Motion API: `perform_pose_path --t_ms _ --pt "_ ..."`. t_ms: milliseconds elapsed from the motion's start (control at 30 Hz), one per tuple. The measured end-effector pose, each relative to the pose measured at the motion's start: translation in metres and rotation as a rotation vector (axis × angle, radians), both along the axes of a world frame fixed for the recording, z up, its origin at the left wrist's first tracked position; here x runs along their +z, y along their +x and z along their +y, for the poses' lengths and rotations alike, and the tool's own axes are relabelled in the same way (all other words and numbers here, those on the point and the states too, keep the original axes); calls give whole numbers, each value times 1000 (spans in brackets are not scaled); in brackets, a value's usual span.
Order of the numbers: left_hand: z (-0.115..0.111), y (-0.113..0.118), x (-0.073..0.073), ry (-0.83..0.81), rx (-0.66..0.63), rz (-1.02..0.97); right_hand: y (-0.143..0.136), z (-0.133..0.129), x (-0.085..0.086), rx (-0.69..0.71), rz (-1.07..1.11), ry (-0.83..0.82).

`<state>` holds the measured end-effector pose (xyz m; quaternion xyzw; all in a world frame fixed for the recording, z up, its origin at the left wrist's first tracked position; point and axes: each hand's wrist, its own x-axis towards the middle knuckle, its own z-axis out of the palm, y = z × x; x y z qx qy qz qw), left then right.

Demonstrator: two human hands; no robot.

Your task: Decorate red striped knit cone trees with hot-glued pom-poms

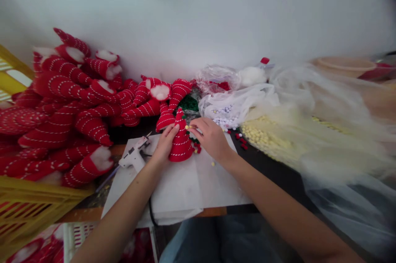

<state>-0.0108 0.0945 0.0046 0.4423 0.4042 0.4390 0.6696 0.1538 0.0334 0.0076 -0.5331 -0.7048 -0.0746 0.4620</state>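
Observation:
A stuffed red hat (180, 147) with white stitched stripes stands upright on the white paper. My left hand (166, 142) grips its left side, fingers closed on the cloth. On the right, my right hand (208, 136) pinches a small yellow pompom (187, 127) against or very close to the hat's side; whether it touches I cannot tell. A green pompom (183, 117) sits near the hat's tip. Red, green and yellow pompoms (196, 146) lie just beside the hat, partly behind my right hand. One loose yellow pompom (213, 164) rests on the paper.
A white glue gun (133, 156) lies left of my left hand. Many striped red hats (62, 123) are heaped at left, above a yellow crate (40, 201). Bags of white pompoms (227, 110) and yellow pompoms (269, 131) spread to the right. White paper (176, 193) covers the table's front.

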Motion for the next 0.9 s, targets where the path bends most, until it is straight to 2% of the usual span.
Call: perform_pose_path --t_ms 167,300,467,700,900 --pt "-3 1 3 -10 7 5 1 0 0 55 15 52" --pt "-3 1 4 -9 7 8 1 -1 0 37 0 52" --pt "-2 1 3 0 5 -3 0 -3 3 27 24 161" --pt "-2 2 3 17 -13 -1 0 1 -1 70 29 98" --pt "-2 3 2 26 -41 -5 0 4 -4 92 85 124"
